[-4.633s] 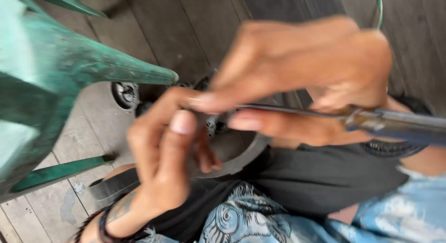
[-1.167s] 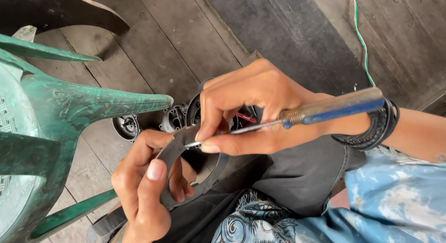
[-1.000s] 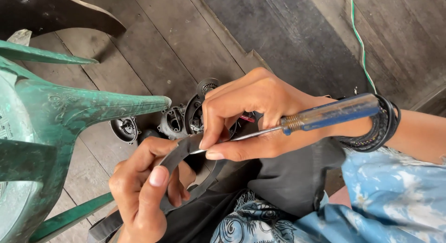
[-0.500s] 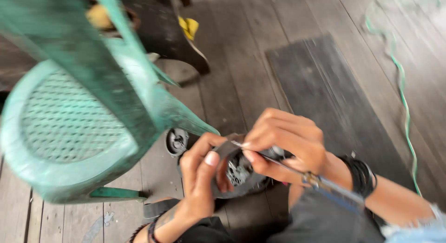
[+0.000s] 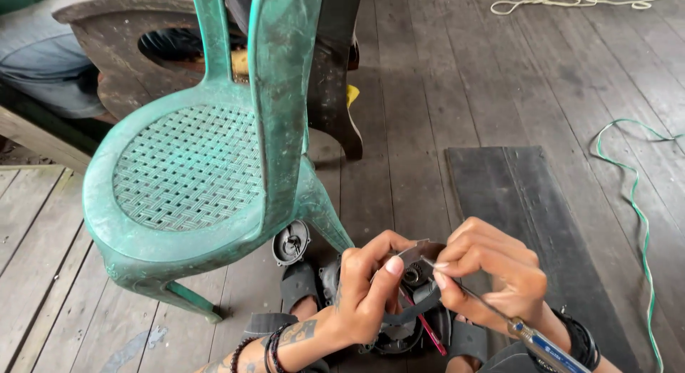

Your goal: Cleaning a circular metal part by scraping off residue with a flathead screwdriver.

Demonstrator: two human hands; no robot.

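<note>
My left hand grips a small dark motor assembly with a grey metal bracket, held low in the middle of the view. My right hand holds a blue-handled screwdriver; its thin shaft points up-left with the tip at the bracket. A round black motor cap lies on the wooden floor just left of my left hand, by the chair leg. More dark parts with a red wire sit below the hands.
A green plastic chair stands close at the left. Behind it is a dark wooden piece with a round hole. A dark plank lies to the right, with a green wire beyond and a white rope far off.
The view has lifted and pulled back, now showing the whole chair and floor. Both hands stay on the motor part, with the screwdriver tip still at it.
</note>
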